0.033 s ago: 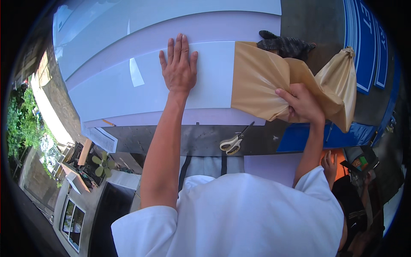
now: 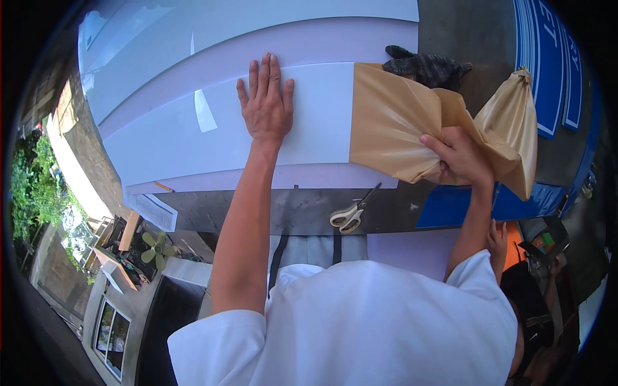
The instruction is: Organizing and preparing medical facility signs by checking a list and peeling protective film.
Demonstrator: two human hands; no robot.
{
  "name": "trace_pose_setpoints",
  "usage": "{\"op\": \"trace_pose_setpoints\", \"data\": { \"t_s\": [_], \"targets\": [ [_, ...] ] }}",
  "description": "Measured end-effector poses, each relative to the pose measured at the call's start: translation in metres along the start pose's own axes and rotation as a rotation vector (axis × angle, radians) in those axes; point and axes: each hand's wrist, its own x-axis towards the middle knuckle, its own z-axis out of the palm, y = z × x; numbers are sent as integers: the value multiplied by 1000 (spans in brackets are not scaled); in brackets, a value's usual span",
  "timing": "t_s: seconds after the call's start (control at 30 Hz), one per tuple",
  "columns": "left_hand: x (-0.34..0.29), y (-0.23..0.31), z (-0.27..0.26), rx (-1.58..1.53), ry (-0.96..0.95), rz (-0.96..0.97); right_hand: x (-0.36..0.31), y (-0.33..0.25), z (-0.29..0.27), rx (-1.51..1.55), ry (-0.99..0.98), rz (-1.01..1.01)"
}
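My left hand [image 2: 266, 106] lies flat, fingers slightly spread, on a long white strip [image 2: 315, 116] on the table. At the strip's right end is a crumpled brown paper sheet [image 2: 386, 125], its straight left edge running across the white surface. My right hand [image 2: 465, 157] is closed round a gathered fold of this brown sheet, thumb on top. The sheet's loose part rises in creases to the right, ending in a twisted tip. Whether it is stuck to the strip, I cannot tell.
A dark knitted glove [image 2: 430, 69] lies behind the brown sheet. Scissors [image 2: 349, 215] with pale handles rest near the table's front edge; a pencil [image 2: 164, 186] lies at left. Blue lettered panels [image 2: 546, 77] are stacked at far right. Another person's hand [image 2: 497, 246] shows at lower right.
My right hand has moved slightly to the right with the fold of brown sheet, and the creases look tighter. My left hand stays flat, shifted barely to the left.
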Motion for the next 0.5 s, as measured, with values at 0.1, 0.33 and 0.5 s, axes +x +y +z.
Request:
{"op": "trace_pose_setpoints", "data": {
  "t_s": [0.1,0.33,0.5],
  "targets": [
    [0,2,3,43,60,11,-22,18,-33,10,89,145],
    [-1,-1,-1,42,47,7,-59,41,-86,19,163,111],
    [1,2,3,9,55,25,-91,46,-105,169,250,113]
  ]
}}
